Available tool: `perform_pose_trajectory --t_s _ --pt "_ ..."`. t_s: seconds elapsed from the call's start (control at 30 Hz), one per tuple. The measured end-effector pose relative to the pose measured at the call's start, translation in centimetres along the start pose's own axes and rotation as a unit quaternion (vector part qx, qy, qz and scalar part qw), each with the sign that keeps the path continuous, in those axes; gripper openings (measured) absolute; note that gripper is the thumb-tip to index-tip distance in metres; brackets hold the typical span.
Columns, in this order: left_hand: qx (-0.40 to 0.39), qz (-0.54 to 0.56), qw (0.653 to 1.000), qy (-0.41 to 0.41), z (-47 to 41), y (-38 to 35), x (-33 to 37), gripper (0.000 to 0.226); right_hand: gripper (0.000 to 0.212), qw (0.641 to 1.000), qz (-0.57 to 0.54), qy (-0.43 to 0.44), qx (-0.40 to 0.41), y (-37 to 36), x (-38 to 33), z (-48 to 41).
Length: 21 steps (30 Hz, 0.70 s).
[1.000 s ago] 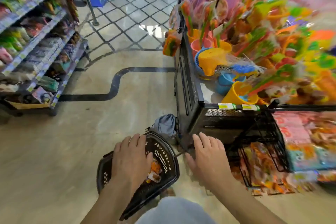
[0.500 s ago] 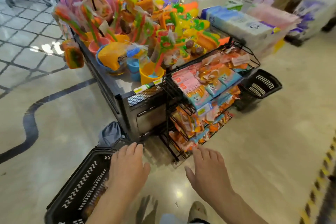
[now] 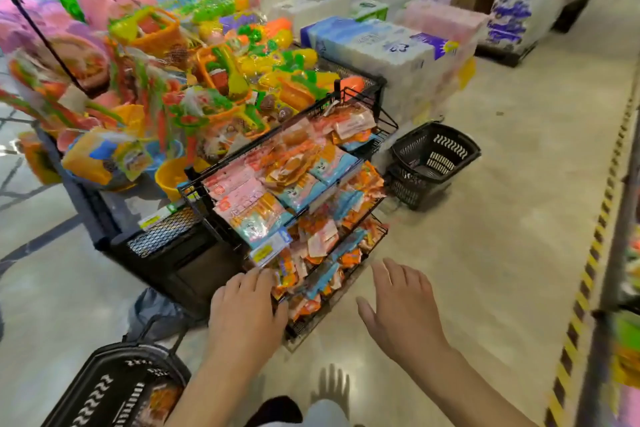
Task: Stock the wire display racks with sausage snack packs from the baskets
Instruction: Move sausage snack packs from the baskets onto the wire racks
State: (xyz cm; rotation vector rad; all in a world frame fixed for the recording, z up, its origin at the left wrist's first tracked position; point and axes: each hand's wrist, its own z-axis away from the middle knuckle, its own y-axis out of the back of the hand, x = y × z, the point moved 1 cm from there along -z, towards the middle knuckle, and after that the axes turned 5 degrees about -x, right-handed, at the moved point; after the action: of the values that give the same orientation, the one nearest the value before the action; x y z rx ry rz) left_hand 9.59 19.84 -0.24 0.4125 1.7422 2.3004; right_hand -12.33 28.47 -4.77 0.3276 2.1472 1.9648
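Down at the foot of the toy table (image 3: 162, 234), the black wire display rack (image 3: 193, 185) stands in three sloping tiers, already crowded with sausage snack packs (image 3: 263, 208) in pink, orange and blue film. More packs (image 3: 162, 399) lie in the near basket (image 3: 104, 381) by the left forearm, and a second basket (image 3: 446, 149) sits on the floor (image 3: 502, 253) just beyond the rack's far end. The left hand (image 3: 242, 315) hangs relaxed and holding nothing over the lowest tier's near corner, its fingertips at the packs there; whether they touch is unclear. The right hand (image 3: 401, 312) is spread flat above bare floor, also holding nothing. These packs look light, soft and slick, likely to slide against each other and crumple if squeezed, so a pinch at the sealed top edge or a flat grasp across the middle seems best. Thin wire front lips could snag film or fingers, and the tiers overhang one another, leaving little headroom on the lower shelves. Wide floor to the right gives free room, while a grey bag (image 3: 156, 308) crowds the left side.
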Motion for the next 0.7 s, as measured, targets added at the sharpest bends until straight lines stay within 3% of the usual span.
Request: perform_pose_trajectory --t_s 0.23,0.7 --pt "0.018 -0.001 1.000 0.016 -8.3 2.7 2.9 0.068 0.063 1.000 0.001 0.000 0.003 -0.4 4.2 -8.8" --pt "0.069 0.073 0.994 0.043 -27.5 7.2 2.3 0.078 0.067 0.999 -0.012 0.017 -0.026 -0.4 4.4 -30.6"
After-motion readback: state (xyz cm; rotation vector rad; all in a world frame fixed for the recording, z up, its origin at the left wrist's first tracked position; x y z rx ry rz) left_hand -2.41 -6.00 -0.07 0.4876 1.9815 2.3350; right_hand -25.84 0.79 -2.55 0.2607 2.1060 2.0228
